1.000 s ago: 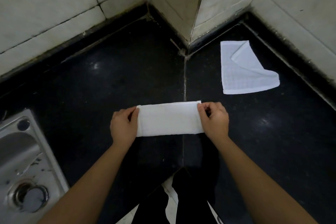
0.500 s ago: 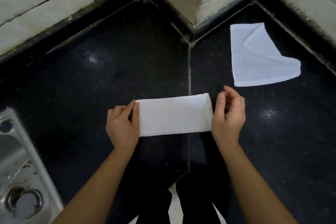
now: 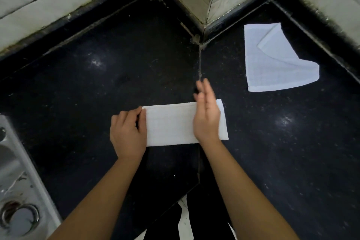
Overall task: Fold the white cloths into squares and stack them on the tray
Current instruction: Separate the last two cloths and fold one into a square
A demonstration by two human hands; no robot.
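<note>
White cloth folded into a long rectangular strip [image 3: 171, 123] lies flat on the black speckled stone countertop [image 3: 97, 87], its long edges running left to right, straddling the thin seam between two slabs of that counter. The left hand [image 3: 127, 134] rests at the strip's left end with its fingers curled and the thumb laid along the short edge, pinching or pressing that end; whether the cloth is truly gripped between the fingers cannot be told. The right hand [image 3: 206, 117] is over the strip's right part with fingers straight and together, palm turned inward, holding nothing; its edge appears to sit on or just above the fabric, and the strip's right end shows beyond it. Both bare forearms reach in from the near side of the strip.

Farther back and to the right of the strip, well apart from it, a second white cloth with a faint grid weave [image 3: 272, 64] lies spread on the counter, one corner turned over onto itself. Beyond the strip, pale tiled walls [image 3: 48, 2] meet the counter. Left of the strip, a stainless steel sink [image 3: 19, 191] with a round drain sits at the frame's edge.
</note>
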